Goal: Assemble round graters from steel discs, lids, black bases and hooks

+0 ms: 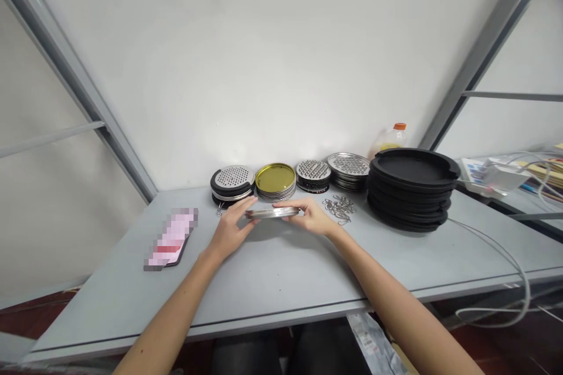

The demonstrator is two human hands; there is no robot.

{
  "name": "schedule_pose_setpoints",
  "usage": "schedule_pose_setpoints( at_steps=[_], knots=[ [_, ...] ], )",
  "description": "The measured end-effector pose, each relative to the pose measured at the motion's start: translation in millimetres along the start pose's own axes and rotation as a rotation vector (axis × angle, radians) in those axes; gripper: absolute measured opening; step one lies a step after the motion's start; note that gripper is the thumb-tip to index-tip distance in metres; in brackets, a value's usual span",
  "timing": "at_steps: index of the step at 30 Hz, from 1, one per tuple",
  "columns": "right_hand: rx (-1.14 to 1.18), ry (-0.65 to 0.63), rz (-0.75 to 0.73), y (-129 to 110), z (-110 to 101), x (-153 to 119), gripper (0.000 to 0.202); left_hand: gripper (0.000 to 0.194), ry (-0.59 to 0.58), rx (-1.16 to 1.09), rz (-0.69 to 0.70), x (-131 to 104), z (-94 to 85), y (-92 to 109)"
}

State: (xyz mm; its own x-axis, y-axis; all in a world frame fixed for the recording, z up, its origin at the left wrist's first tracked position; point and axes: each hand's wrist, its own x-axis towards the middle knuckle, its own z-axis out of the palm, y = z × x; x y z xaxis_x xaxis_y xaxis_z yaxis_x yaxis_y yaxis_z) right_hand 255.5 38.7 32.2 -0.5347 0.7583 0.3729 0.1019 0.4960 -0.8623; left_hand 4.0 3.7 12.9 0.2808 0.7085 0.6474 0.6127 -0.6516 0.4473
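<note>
A flat, round, silver metal piece [271, 213] is held nearly edge-on above the bare middle of the grey tabletop [246, 299]. Its left rim is gripped between thumb and fingers of the left hand [233, 227], its right rim by the right hand [313, 218]; the opposed grips presumably keep it level. Whether it is one layer or several cannot be told. Behind the hands, round parts are stacked by kind along the white wall [272, 58], probably for easy reach: black-rimmed perforated metal discs [234, 177], shallow gold-coloured metal lids [275, 178], small studded metal discs [313, 170] and wider silver grater-like discs [349, 164]. Loose silver wire clips [339, 207] are scattered beside the right hand. Farther right, thick black round trays [411, 187] are piled high, apparently nested for stability; at far left, a pixelated pink-screened phone [171, 240] is laid apart.
</note>
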Motion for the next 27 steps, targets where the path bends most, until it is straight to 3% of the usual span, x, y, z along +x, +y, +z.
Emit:
schedule_pose_setpoints(
  at_steps=[4,7,10,14,17,22,27],
  knots=[
    [-0.105,-0.002,-0.028,0.1,2.1,-0.3,0.040,0.029,-0.096,-0.069,-0.069,-0.2,-0.1,-1.4],
    [-0.209,0.062,-0.036,7.9,-1.0,1.0,0.052,0.027,-0.095,-0.094,-0.097,0.8,-0.9,0.5],
    [-0.278,0.081,-0.001,19.3,-2.2,2.4,0.041,0.025,-0.072,-0.106,-0.103,1.6,-2.5,1.9],
    [-0.291,0.082,-0.134,28.9,-0.1,3.5,0.030,0.039,-0.037,-0.083,-0.039,0.9,-3.4,2.0],
    [-0.344,0.125,-0.243,33.1,-0.1,3.2,0.032,0.046,-0.100,-0.094,0.027,-1.2,-1.0,-0.2],
    [-0.434,0.091,-0.225,33.6,-3.3,-0.3,0.036,0.041,-0.240,-0.148,0.007,-4.6,4.5,-6.5],
    [-0.463,0.027,-0.265,23.3,0.1,-0.9,0.050,0.041,-0.260,-0.131,-0.008,-3.5,2.1,-3.4]
  ],
)
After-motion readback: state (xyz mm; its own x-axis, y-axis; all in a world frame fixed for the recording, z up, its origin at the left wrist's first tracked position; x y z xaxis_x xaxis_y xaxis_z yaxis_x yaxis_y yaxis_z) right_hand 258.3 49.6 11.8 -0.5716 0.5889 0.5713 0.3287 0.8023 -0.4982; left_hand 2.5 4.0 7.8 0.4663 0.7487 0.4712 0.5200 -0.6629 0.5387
